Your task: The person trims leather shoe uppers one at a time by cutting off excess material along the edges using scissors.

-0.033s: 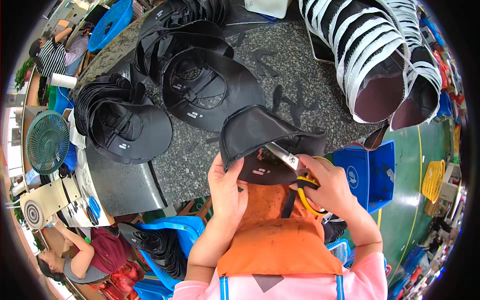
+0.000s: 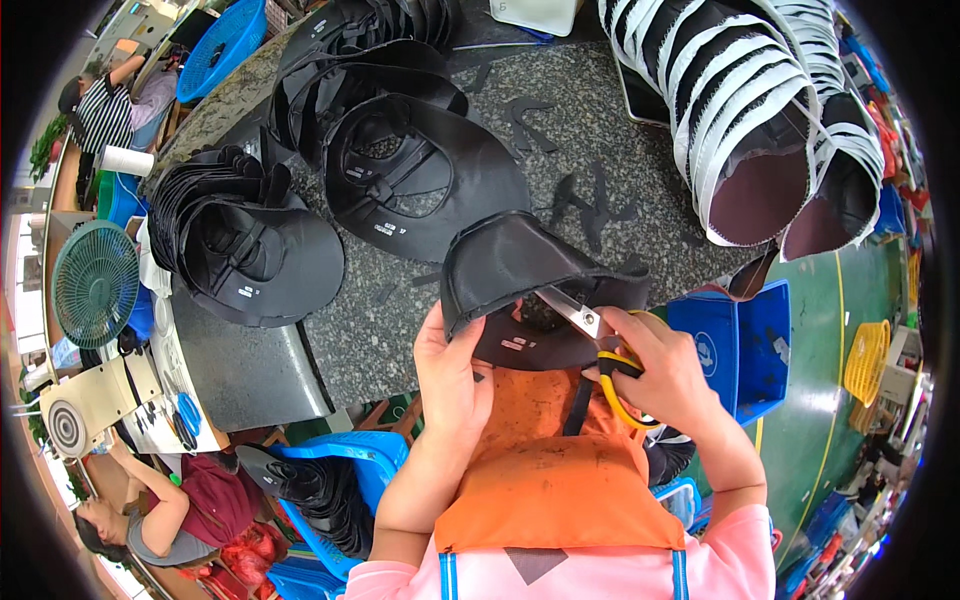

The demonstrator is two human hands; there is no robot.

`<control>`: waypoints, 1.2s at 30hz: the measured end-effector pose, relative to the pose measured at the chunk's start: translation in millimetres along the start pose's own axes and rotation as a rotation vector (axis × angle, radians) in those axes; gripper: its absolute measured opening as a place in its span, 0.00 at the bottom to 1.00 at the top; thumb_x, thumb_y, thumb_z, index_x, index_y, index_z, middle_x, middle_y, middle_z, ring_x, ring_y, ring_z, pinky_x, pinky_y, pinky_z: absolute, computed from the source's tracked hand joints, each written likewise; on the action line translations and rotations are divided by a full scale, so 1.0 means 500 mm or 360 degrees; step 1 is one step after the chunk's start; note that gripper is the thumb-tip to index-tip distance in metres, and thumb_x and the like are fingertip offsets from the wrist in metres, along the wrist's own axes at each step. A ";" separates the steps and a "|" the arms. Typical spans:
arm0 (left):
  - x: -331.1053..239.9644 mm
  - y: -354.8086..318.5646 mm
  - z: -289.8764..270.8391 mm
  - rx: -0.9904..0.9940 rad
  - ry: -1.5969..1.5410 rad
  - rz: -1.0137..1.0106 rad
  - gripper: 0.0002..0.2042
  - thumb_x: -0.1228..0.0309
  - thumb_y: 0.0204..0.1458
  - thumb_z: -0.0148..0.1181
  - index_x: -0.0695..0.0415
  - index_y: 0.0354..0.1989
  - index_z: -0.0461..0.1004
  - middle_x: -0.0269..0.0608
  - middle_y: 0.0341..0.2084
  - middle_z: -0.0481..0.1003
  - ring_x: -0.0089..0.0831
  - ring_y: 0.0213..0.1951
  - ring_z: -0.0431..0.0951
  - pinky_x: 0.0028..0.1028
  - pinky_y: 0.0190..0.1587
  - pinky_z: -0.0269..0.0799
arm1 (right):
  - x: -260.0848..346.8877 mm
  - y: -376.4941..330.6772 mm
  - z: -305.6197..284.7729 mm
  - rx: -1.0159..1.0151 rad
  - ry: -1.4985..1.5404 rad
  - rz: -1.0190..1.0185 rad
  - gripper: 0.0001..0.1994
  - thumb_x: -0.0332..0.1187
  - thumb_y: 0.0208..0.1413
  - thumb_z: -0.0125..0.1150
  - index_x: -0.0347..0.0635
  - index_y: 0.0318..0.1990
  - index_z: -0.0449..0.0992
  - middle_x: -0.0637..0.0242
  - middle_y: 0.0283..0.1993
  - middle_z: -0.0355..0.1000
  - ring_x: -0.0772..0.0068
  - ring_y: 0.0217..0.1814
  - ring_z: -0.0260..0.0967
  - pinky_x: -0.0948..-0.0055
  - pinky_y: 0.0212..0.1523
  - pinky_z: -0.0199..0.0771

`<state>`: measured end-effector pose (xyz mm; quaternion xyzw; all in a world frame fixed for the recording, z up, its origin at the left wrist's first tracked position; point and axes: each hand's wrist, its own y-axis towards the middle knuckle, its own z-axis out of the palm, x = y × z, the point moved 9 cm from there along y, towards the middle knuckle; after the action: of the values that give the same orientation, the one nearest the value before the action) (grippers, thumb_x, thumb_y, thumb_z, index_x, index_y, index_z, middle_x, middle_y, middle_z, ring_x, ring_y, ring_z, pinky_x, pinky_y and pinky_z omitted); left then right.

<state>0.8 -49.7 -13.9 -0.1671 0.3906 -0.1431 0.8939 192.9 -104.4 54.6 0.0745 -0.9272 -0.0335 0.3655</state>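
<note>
Nearest the viewer, an orange apron point(image 2: 555, 490) fills the lower middle and hides the person's lap. Just above it, the left hand point(image 2: 452, 372) pinches the near left edge of a black hat piece point(image 2: 520, 270), thumb on top. At its right, the right hand point(image 2: 665, 370) is clenched around yellow-handled scissors point(image 2: 600, 345); the blades reach under the fabric's fold, so their tips are hidden. The hat piece hangs over the near edge of a speckled stone table point(image 2: 600, 140). Open tabletop lies just beyond it, strewn with small black scraps. Further left sit two stacks of black hats point(image 2: 250, 240), one behind the other. At the far right, a curved pile of black-and-white visors point(image 2: 760, 120) runs out of view. A blue bin point(image 2: 745, 340) stands right of the table edge.
</note>
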 end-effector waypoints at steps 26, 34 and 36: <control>-0.010 0.020 -0.014 0.0038 -0.0029 -0.0091 0.11 0.81 0.55 0.57 0.65 0.47 0.72 0.49 0.39 0.78 0.39 0.38 0.81 0.35 0.40 0.80 | 0.039 0.058 -0.041 0.0348 -0.0472 -0.0295 0.27 0.35 0.39 0.70 0.44 0.51 0.72 0.64 0.30 0.64 0.62 0.27 0.70 0.65 0.25 0.69; -0.012 0.011 -0.015 0.0026 -0.0042 -0.0040 0.12 0.78 0.57 0.57 0.63 0.49 0.71 0.49 0.41 0.77 0.40 0.40 0.80 0.37 0.42 0.80 | 0.059 0.066 -0.033 0.0299 -0.0556 -0.0417 0.28 0.35 0.39 0.70 0.44 0.52 0.71 0.65 0.31 0.63 0.65 0.26 0.70 0.67 0.26 0.70; -0.012 0.007 -0.009 0.0055 -0.0088 -0.0048 0.12 0.77 0.58 0.57 0.63 0.50 0.70 0.49 0.42 0.77 0.40 0.40 0.80 0.38 0.43 0.80 | 0.058 0.064 -0.029 0.0306 -0.0566 -0.0417 0.29 0.35 0.39 0.70 0.44 0.53 0.71 0.65 0.31 0.63 0.66 0.26 0.70 0.67 0.26 0.70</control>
<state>-6.3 -44.8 -14.3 -0.1614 0.3607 -0.1586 0.9048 178.1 -77.9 88.3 0.2216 -0.9583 -0.0046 0.1802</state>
